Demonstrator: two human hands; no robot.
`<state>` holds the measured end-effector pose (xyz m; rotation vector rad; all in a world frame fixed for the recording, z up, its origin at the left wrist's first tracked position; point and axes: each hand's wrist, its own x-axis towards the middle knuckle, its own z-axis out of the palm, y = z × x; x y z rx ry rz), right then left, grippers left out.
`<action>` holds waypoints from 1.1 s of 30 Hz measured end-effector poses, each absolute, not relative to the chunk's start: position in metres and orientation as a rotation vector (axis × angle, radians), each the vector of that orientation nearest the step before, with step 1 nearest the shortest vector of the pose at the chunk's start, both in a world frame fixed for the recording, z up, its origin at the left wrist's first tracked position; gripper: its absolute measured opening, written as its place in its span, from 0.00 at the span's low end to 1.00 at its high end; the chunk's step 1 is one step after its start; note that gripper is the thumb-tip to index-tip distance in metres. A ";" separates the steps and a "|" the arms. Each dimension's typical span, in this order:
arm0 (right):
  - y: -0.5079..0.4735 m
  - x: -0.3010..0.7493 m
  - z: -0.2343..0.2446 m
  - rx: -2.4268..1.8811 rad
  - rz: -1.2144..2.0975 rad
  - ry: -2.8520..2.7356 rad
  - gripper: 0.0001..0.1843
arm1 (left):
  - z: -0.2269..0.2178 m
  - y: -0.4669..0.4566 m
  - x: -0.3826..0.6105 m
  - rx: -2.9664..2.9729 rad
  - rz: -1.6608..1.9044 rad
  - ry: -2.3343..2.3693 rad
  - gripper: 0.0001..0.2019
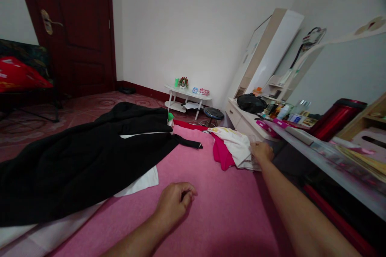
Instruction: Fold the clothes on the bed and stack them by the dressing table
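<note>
Stretched out over the pink bed cover (208, 200), my right hand (263, 152) grips the near right edge of a white garment (230, 138) with a yellow print. A bright pink cloth (221, 152) shows from under that garment. My left hand (176, 202) is above the middle of the bed cover, its fingers loosely curled and a gap between thumb and forefinger; nothing is in it. To its left lies a large black garment (90, 160) with a strap-like end pointing right. White cloth (140, 182) sticks out from beneath the black one.
On the right, a desk shelf (328, 164) holds a red thermos (337, 118) close to my right arm. Beyond it stands a white dressing table (241, 120) with bottles and a black bag (251, 103). A round stool (213, 113) and a small white table (188, 94) stand past the bed.
</note>
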<state>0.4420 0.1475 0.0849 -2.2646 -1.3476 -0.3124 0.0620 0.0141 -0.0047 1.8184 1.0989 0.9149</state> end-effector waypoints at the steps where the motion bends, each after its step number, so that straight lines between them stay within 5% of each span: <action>1: 0.145 0.433 0.086 -2.211 -0.364 -1.377 0.23 | -0.004 0.014 0.062 1.819 0.911 1.101 0.13; 7: 0.124 0.355 0.064 -1.780 -0.218 -1.926 0.18 | -0.006 0.013 0.063 1.832 0.922 1.102 0.12; 11: 0.123 0.333 0.054 -1.655 -0.253 -1.873 0.24 | -0.005 0.013 0.062 1.827 0.932 1.093 0.13; 20: 0.113 0.307 -0.008 -2.337 -0.205 -1.821 0.41 | -0.011 0.013 0.062 1.858 0.953 1.092 0.14; 33: 0.043 0.239 -0.026 -2.250 -0.113 -2.047 0.34 | -0.008 -0.004 0.047 1.967 0.947 0.976 0.14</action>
